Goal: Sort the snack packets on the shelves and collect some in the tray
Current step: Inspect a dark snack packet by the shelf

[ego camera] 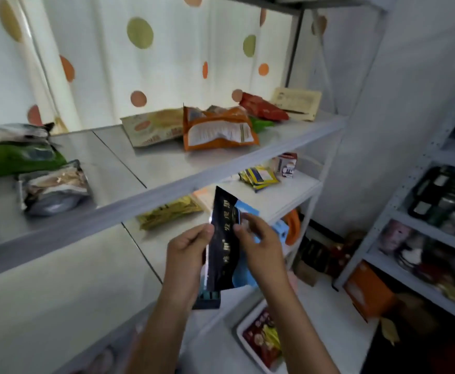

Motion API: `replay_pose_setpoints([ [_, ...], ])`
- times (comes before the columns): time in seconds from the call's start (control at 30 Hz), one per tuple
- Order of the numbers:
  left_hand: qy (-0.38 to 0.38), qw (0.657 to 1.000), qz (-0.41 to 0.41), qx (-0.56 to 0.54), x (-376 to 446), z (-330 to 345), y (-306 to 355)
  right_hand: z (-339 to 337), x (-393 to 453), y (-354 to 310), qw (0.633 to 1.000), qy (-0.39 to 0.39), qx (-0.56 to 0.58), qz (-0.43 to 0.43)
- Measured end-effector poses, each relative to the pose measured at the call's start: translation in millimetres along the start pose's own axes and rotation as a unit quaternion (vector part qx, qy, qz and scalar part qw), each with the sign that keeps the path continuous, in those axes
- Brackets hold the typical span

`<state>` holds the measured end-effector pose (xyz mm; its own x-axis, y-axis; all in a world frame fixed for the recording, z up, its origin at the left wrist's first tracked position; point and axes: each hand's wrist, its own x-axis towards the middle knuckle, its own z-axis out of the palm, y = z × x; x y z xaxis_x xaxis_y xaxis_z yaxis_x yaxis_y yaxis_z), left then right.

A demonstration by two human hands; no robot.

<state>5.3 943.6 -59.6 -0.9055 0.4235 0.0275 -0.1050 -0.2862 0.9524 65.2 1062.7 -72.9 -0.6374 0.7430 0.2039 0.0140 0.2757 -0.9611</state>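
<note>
Both of my hands hold a black and blue snack packet (225,238) upright in front of the middle shelf (59,287). My left hand (187,255) grips its left edge; under that hand a small dark box (207,300) shows. My right hand (258,244) pinches the packet's right side. A white tray (241,329) with red and yellow packets lies low down, right of my arms. On the upper shelf (167,163) lie an orange packet (218,130), a beige packet (153,129), a red packet (261,106) and, at the left, a green packet (15,157) and a grey packet (53,187).
Yellow packets (167,211) lie on the middle shelf, with more yellow sachets (258,178) and a small carton (288,164) further right. A second rack (437,225) of goods stands at the right, with an orange box (366,290) low down. A dotted curtain (140,49) hangs behind.
</note>
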Motion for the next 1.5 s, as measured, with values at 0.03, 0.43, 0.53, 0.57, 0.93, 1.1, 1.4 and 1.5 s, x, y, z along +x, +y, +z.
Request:
replay_pose_setpoints([
  [0.03, -0.011, 0.999, -0.030, -0.008, -8, 1, -9, 4, -10, 5, 0.999, -0.038, 0.005, 0.007],
  [0.43, -0.082, 0.988, -0.132, -0.017, -18, -29, -39, 15, -40, 27, 0.985, -0.139, 0.086, 0.048],
  [0.53, -0.037, 0.991, -0.126, -0.009, -17, -32, -41, 20, -40, 30, 0.983, -0.145, 0.098, 0.060],
  [0.57, -0.027, 0.991, -0.128, -0.010, -17, -32, -41, 21, -40, 31, 0.982, -0.145, 0.105, 0.066],
  [0.93, -0.004, 0.995, -0.086, 0.047, -17, -42, -39, 29, -38, 34, 0.978, -0.178, 0.086, 0.059],
  [1.1, -0.014, 0.992, -0.072, 0.100, -16, -47, -48, 24, -36, 33, 0.969, -0.206, 0.106, 0.089],
  [1.4, -0.009, 0.987, 0.015, 0.157, -26, -35, -59, 11, -41, 32, 0.946, -0.268, 0.121, 0.138],
  [1.5, 0.014, 0.982, 0.037, 0.183, -28, -32, -63, 9, -37, 35, 0.948, -0.276, 0.100, 0.127],
])
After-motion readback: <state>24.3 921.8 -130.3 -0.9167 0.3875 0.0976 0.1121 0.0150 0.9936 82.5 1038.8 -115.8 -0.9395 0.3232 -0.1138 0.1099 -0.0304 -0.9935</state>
